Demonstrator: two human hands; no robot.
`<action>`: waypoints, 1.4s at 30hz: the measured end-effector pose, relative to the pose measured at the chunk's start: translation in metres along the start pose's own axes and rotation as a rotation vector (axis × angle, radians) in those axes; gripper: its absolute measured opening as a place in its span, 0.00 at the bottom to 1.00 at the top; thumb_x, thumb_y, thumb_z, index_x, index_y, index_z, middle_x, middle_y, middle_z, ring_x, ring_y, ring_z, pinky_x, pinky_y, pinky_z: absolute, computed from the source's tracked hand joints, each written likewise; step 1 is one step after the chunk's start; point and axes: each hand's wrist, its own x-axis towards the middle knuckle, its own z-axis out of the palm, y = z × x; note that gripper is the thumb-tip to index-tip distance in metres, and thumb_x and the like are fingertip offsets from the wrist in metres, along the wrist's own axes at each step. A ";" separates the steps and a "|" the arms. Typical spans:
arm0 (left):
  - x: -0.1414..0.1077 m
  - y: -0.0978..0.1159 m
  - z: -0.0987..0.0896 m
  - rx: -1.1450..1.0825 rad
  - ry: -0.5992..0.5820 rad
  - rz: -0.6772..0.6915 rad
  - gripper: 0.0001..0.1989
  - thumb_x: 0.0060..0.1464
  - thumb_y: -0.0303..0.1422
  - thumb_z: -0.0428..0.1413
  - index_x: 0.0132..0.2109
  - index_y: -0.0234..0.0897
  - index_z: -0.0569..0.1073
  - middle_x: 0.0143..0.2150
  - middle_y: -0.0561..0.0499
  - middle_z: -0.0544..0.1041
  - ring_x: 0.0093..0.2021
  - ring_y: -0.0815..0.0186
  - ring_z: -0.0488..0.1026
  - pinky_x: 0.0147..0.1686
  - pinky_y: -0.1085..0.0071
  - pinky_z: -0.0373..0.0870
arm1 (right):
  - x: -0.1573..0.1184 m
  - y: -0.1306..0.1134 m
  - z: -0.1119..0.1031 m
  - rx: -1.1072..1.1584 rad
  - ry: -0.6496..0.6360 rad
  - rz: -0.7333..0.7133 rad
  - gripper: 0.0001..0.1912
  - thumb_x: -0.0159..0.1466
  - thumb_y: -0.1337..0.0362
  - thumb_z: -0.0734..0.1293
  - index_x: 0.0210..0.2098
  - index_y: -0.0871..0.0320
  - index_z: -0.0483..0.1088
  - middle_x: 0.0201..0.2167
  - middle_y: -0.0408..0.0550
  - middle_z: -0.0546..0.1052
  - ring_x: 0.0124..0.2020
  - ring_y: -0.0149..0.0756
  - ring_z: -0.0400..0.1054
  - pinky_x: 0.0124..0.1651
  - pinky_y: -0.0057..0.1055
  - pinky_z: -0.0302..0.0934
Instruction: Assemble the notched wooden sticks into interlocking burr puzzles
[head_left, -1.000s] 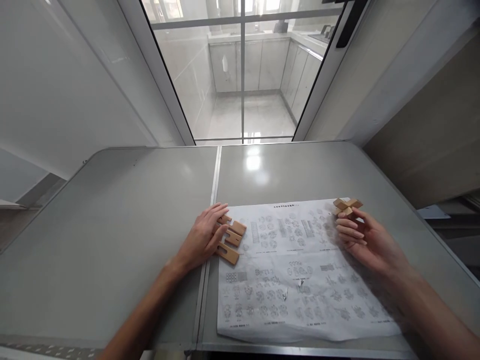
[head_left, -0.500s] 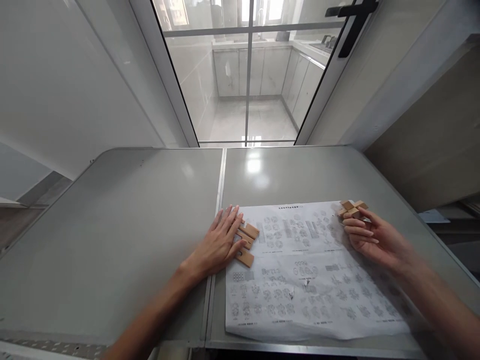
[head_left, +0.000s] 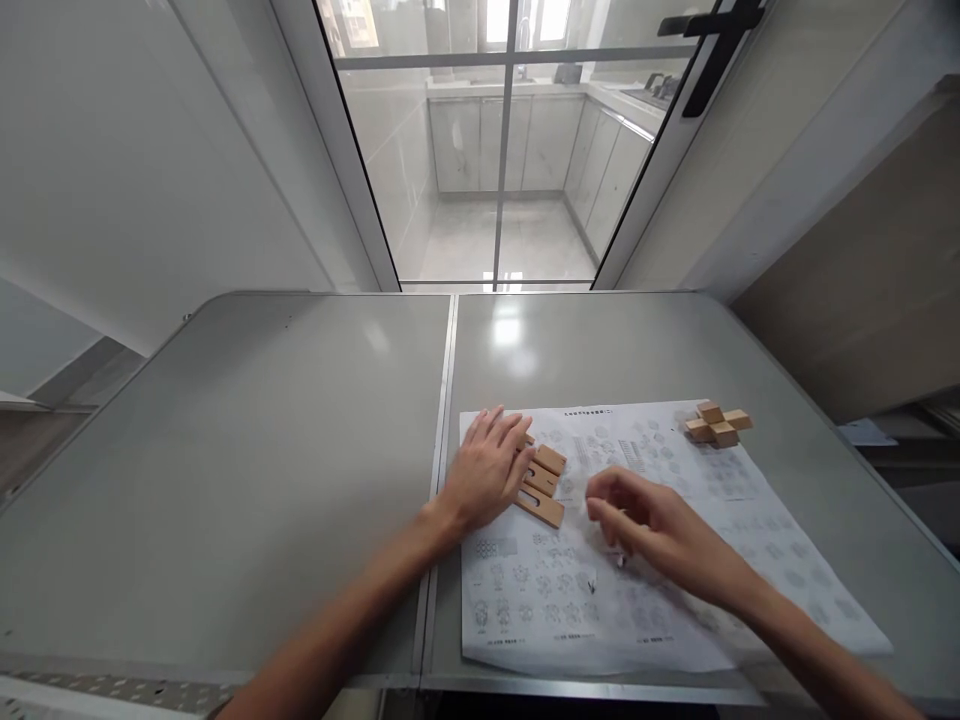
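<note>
- Our sheet (head_left: 540,650) lies spread out.
- Our left hand (head_left: 484,470), fingers outstretched, covers slotted pieces (head_left: 549,512), seemingly unjoined.
- Our right hand (head_left: 664,525) is half-curled, empty.
- Our crossed block (head_left: 712,427) looks joined (inner fit hidden), at the sheet's far right corner.

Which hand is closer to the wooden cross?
Right. The right hand is in front and left of the wooden cross; the left hand is farther left, on the flat pieces.
</note>
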 end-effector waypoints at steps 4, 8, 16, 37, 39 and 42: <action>0.007 -0.014 -0.012 -0.150 0.034 0.045 0.16 0.72 0.33 0.54 0.63 0.40 0.74 0.59 0.43 0.81 0.63 0.51 0.73 0.65 0.48 0.71 | 0.003 0.004 0.028 -0.350 0.082 -0.218 0.06 0.74 0.57 0.67 0.46 0.51 0.74 0.47 0.50 0.79 0.27 0.34 0.74 0.33 0.36 0.70; 0.007 -0.019 -0.016 -0.233 0.031 0.044 0.13 0.69 0.30 0.59 0.58 0.41 0.77 0.54 0.46 0.83 0.58 0.54 0.75 0.61 0.53 0.71 | 0.006 0.014 0.048 -0.570 0.127 -0.274 0.05 0.74 0.61 0.65 0.48 0.52 0.71 0.48 0.49 0.79 0.23 0.32 0.71 0.29 0.35 0.68; 0.008 -0.020 -0.019 -0.274 -0.002 -0.033 0.13 0.67 0.33 0.62 0.57 0.40 0.79 0.51 0.45 0.80 0.52 0.55 0.74 0.56 0.55 0.69 | 0.011 0.018 0.049 -0.614 0.119 -0.244 0.06 0.71 0.64 0.68 0.48 0.52 0.69 0.44 0.46 0.79 0.27 0.37 0.75 0.29 0.33 0.67; -0.001 0.023 -0.022 -1.106 -0.028 -0.403 0.25 0.72 0.56 0.50 0.53 0.37 0.72 0.28 0.58 0.64 0.23 0.72 0.59 0.24 0.73 0.57 | 0.009 -0.002 0.028 0.498 0.326 0.004 0.17 0.75 0.46 0.67 0.46 0.52 0.66 0.43 0.47 0.82 0.19 0.27 0.68 0.22 0.28 0.63; -0.003 0.029 -0.019 -1.176 -0.072 -0.397 0.26 0.71 0.56 0.50 0.55 0.37 0.70 0.29 0.58 0.64 0.23 0.73 0.58 0.24 0.73 0.56 | 0.011 -0.004 0.037 0.465 0.388 0.003 0.17 0.76 0.46 0.66 0.47 0.53 0.68 0.46 0.49 0.82 0.21 0.28 0.68 0.24 0.29 0.64; -0.006 0.033 -0.015 -1.175 -0.089 -0.360 0.25 0.72 0.55 0.50 0.55 0.36 0.70 0.29 0.57 0.65 0.24 0.73 0.60 0.26 0.73 0.58 | 0.011 -0.005 0.051 0.383 0.446 0.026 0.18 0.77 0.45 0.64 0.48 0.54 0.71 0.46 0.51 0.82 0.23 0.30 0.69 0.27 0.30 0.66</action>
